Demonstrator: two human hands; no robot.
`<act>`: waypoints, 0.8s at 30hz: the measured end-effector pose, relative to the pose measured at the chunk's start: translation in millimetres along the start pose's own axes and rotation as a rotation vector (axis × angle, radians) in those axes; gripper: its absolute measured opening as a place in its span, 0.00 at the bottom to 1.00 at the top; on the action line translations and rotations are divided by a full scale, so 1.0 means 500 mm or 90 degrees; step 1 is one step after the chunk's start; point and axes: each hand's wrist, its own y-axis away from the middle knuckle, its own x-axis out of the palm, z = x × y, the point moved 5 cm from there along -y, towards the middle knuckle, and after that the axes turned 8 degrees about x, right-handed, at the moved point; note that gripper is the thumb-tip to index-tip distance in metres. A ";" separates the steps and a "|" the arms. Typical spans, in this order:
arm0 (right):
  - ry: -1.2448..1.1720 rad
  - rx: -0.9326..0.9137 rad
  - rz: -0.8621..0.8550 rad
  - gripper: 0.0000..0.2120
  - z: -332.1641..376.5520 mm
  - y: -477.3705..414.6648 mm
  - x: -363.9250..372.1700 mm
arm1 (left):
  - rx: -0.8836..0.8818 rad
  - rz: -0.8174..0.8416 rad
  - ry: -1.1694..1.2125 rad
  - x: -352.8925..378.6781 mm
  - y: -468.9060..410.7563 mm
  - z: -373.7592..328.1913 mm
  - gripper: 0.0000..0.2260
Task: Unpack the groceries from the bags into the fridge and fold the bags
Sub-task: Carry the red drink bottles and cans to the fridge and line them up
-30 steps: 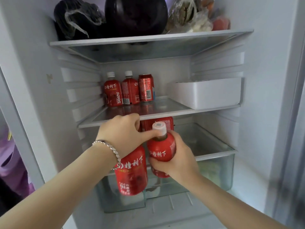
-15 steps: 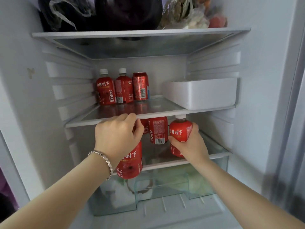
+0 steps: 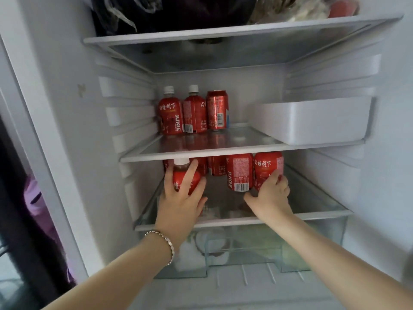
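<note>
Left hand: the left hand point(image 3: 181, 202) is gripping the left bottle point(image 3: 178, 179) from the front, fingers reaching up the red label, a bracelet point(image 3: 165, 240) on the wrist.
Left bottle: it's at the left of the lower shelf point(image 3: 312, 198) in the fridge point(image 3: 67, 108), its white cap just under the edge of the middle shelf point(image 3: 223, 142). The hand hides its base, so I can't tell if it's set down.
Right hand: the right hand point(image 3: 270, 195) has its fingers curled round the low right side of the right bottle point(image 3: 267, 166), thumb stretched out to the left.
Right bottle: upright, deep on the lower shelf, just beside the barcode bottle point(image 3: 240, 171) on its left, with more red drinks behind.
Between the hands: a bare stretch of glass.
Middle shelf: two juice bottles point(image 3: 171, 117) and a red can point(image 3: 217, 110) in a row at the back left, and a white tray point(image 3: 312, 119) on the right.
Below: the clear crisper drawer point(image 3: 245, 249), its contents blurred.
Top shelf: dark bags point(image 3: 167, 12).
</note>
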 end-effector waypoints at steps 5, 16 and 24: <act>-0.036 -0.016 -0.026 0.47 -0.012 -0.018 -0.021 | -0.065 0.184 -0.027 0.050 -0.026 0.051 0.20; -0.024 0.007 0.013 0.49 -0.003 -0.037 -0.028 | -0.084 0.433 -0.038 0.139 -0.090 0.079 0.17; -0.039 -0.011 0.029 0.38 -0.019 -0.053 -0.044 | -0.173 0.387 0.030 0.116 -0.115 0.021 0.19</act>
